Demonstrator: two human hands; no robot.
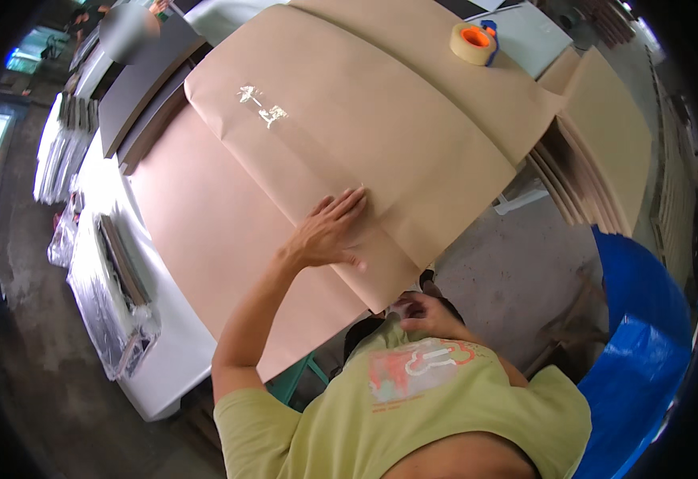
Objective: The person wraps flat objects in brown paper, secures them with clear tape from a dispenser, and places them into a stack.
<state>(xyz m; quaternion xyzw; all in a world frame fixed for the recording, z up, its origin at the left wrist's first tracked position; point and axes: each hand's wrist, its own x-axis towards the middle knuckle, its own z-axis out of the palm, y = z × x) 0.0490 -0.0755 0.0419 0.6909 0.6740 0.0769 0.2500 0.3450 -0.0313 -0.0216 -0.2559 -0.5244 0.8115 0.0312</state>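
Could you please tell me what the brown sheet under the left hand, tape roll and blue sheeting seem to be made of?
Brown sheet: probably kraft paper, matte, judging by its soft creases. Tape roll: cream, dull-sided, perhaps paper masking tape. Blue sheeting: likely plastic, smooth and glossy, given its bright highlights.

Whether the right hand [430,317] holds anything is unclear; the shirt [401,419] is cropped below.

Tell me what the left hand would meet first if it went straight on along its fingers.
Probably more brown paper, which the left hand appears to rest on, up to the paper's far edge. The tape roll looks slightly left of that line, but depth is unclear.
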